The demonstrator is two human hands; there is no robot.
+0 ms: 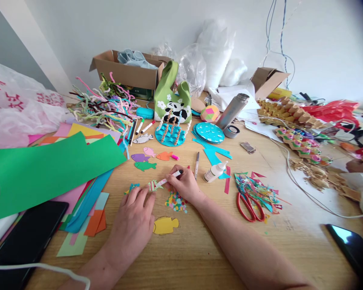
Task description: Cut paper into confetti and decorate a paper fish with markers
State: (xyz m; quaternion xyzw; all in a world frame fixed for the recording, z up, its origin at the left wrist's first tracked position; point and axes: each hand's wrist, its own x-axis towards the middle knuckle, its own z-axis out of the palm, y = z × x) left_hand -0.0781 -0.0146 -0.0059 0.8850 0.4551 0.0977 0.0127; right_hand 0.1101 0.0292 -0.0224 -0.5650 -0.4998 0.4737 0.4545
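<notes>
In my right hand (186, 186) is a white marker pen (169, 178) with a dark end, its tip on a small pale green paper fish (153, 185) with red stripes. My left hand (136, 217) lies flat, fingertips at the fish's lower edge. Small round paper dots (176, 202) are scattered under and beside my right hand. Nearer me lies a yellow paper fish (166, 225). Beyond my hands are a purple fish (139, 158), a green fish (145, 165), a pink fish (149, 152) and an orange fish (163, 156), with a pink pen cap (175, 157) beside them.
Red-handled scissors (250, 207) rest by paper scraps (257, 187) on the right. A glue bottle (215, 172) stands near a pen (197, 165). Coloured paper sheets (54, 169) pile up on the left. Behind stand a green panda bag (174, 98) and a metal flask (233, 110).
</notes>
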